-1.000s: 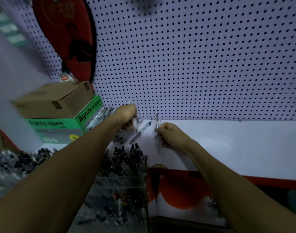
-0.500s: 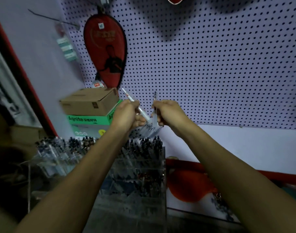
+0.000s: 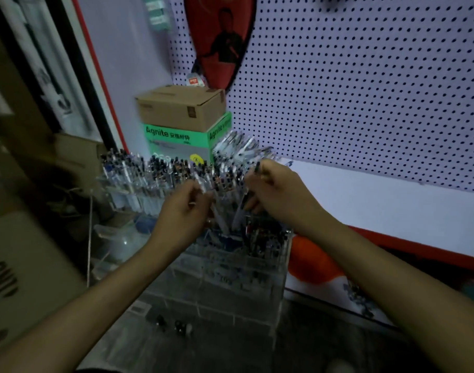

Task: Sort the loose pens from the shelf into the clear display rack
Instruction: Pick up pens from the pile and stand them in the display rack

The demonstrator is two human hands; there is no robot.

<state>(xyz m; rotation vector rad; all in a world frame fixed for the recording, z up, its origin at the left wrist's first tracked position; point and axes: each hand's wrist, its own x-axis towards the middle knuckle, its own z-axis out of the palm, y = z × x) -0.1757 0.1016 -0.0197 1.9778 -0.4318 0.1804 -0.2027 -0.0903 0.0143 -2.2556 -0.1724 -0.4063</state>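
Observation:
A clear tiered display rack (image 3: 230, 275) stands in front of me, its upper rows packed with several pens. My left hand (image 3: 184, 211) pinches a clear pen (image 3: 203, 184) just above the rack's top rows. My right hand (image 3: 276, 192) grips a pen (image 3: 244, 208) that points down toward the rack's middle. A pile of loose clear pens (image 3: 238, 146) lies on the white shelf (image 3: 378, 200) behind my hands, against the green box.
A brown carton (image 3: 182, 109) sits on a green Agnite box (image 3: 176, 138) at the shelf's left end. A white pegboard (image 3: 365, 76) backs the shelf, with a red racket cover (image 3: 222, 41) hanging on it. Cardboard boxes (image 3: 28, 238) crowd the left side.
Both hands came away from the shelf pile with pens and dropped toward the rack. My view swung left and down, bringing the rack to the centre.

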